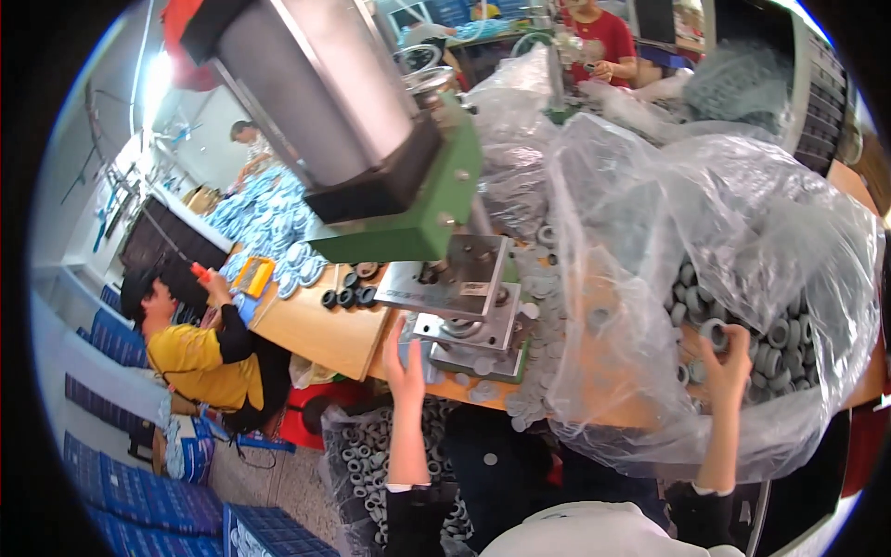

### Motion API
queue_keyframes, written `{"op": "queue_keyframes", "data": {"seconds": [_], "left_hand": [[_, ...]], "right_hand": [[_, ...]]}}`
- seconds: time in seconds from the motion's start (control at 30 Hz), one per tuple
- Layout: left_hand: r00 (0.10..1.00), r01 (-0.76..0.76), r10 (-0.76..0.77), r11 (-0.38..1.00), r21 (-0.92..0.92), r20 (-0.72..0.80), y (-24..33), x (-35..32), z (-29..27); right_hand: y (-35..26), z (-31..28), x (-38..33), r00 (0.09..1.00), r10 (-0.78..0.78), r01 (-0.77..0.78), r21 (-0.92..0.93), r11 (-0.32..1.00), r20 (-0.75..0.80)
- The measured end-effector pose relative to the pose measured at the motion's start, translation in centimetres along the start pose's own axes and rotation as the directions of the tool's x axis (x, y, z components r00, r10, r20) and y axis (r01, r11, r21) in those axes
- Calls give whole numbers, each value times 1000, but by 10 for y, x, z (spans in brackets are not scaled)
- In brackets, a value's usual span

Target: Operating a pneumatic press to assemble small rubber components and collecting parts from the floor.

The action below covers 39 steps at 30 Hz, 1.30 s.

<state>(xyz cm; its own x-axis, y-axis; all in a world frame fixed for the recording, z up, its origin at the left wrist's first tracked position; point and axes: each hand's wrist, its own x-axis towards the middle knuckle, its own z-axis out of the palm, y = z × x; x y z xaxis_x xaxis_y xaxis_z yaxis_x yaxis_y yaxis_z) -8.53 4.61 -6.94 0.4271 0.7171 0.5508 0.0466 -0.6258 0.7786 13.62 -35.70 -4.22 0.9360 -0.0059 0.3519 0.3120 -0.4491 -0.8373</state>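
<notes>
The wooden table [316, 330] is taken up by a green press [408, 218] with a large grey cylinder [306, 88] mounted above a steel die plate [459, 278]. To the right, reaching toward the table's right edge, a large clear plastic bag [650, 241] is spread open so that its load of grey rubber rollers [780, 348] can be reached from the near edge. A heap of flat grey washers [534, 371] is kept just beside the press base.

The left hand [404, 362] is raised at the near side of the die plate, fingers loosely apart; nothing can be seen held in it. The right hand [729, 357] is set inside the bag, its grip closed on one roller [713, 331] above the pile.

Behind the table, a crowded workshop is seen: blue crates [121, 483] are stacked on the floor, and a seated person in yellow [200, 362] is occupied at the far left corner.
</notes>
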Motion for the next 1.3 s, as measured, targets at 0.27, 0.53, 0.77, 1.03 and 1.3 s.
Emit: {"op": "queue_keyframes", "data": {"seconds": [0.27, 0.53, 0.77, 1.03, 1.3], "left_hand": [[997, 73, -81, 955, -288, -17, 94, 48, 66], [954, -44, 58, 998, 54, -293, 59, -10, 55], [722, 655, -601, 753, 61, -342, -30, -134, -65], [922, 385, -325, 824, 415, -210, -56, -114, -79], [969, -111, -43, 804, 584, 244, -83, -2, 0]], "right_hand": [[-78, 12, -13, 937, -145, 1, 412, 911, 317], [-151, 93, -54, 700, -454, 172, 488, 856, 551], [-187, 190, -63, 618, -574, 395, 420, 817, 537], [-204, 199, -73, 714, -509, 408, 305, 860, 481], [-165, 142, -66, 625, -505, 172, 526, 833, 595]]}}
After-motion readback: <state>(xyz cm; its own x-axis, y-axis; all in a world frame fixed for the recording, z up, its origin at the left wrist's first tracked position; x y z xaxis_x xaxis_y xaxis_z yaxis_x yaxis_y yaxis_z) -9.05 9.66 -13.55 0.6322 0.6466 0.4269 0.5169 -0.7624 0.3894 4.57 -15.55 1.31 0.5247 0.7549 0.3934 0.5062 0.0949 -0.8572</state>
